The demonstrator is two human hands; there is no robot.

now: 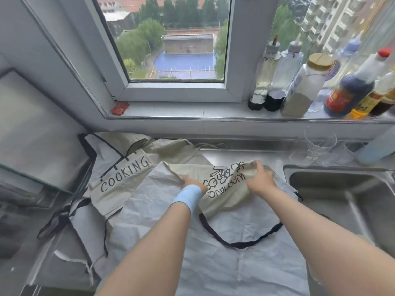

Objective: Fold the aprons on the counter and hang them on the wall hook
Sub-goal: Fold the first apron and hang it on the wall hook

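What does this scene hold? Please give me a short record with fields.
surface: counter
left hand: on WASHING apron, grip unclear
right hand: grips same apron's bunched edge
COOKING apron: lies to the left, not folded
sink: at right
bottles: on windowsill

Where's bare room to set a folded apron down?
Bare: the sill between red packet and bottles; the counter strip between washing apron and glass, narrow; the sink basin, apparently. Crowded: the sill's right end; aprons cover the rest of the counter.
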